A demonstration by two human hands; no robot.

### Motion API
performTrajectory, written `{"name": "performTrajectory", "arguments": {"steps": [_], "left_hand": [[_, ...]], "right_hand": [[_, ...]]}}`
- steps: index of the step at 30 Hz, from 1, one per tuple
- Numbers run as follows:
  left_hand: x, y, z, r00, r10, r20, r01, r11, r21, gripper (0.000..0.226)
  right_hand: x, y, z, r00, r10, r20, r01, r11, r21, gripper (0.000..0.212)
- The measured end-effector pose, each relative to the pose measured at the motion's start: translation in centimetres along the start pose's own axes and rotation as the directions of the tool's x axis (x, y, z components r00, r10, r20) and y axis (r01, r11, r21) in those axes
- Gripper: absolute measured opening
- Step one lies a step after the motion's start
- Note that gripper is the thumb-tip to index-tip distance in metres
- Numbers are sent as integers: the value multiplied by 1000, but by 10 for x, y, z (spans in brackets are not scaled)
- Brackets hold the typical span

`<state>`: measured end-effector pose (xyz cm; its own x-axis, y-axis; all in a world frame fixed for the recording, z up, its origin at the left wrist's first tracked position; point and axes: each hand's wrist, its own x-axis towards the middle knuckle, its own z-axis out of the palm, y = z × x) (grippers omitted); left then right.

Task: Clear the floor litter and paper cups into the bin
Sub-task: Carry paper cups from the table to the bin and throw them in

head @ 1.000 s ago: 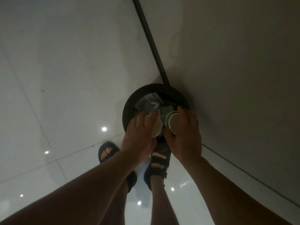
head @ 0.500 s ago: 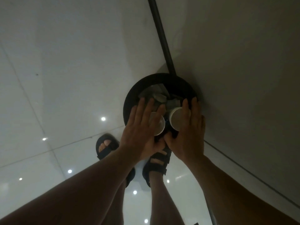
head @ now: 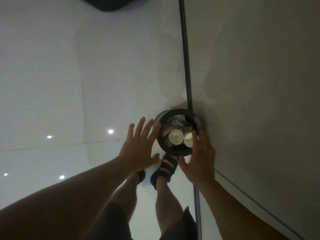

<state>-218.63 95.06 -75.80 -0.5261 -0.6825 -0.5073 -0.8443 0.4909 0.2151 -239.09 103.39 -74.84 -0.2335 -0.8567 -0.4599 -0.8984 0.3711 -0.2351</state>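
Hovering over bin [head: 174,152], both hands empty. Left hand [head: 138,150]: fingers straight, spread, holding nothing, above floor [head: 69,84] just beside bin's left rim. Right hand [head: 200,158]: fingers straight, holding nothing, at bin's right rim, wall [head: 259,84] side. Left cup [head: 176,136] and right cup [head: 187,139] inside bin, mouths up, side by side toward near rim, on crumpled litter [head: 174,122]. Right hand nearer; its fingertips overlap right cup's edge, contact unclear. Judgement: cups already binned, next move leads away from bin.

Head view, straight down, standing height.
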Motion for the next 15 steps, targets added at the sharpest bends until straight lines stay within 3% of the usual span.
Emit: {"name": "performTrajectory", "arguments": {"steps": [6, 10, 15], "left_hand": [[-112, -22, -96, 991, -127, -30, 126, 991, -37, 103], [-184, -22, -143, 969, -245, -17, 244, 969, -37, 101], [-267, 4, -180, 869, -483, -107, 469, 874, -129, 91]], "right_hand": [[-56, -66, -101, 971, -235, 41, 236, 972, -18, 90], [-92, -93, -146, 913, -346, 218, 380, 914, -142, 92], [-122, -117, -189, 834, -468, 293, 523, 840, -147, 92]]}}
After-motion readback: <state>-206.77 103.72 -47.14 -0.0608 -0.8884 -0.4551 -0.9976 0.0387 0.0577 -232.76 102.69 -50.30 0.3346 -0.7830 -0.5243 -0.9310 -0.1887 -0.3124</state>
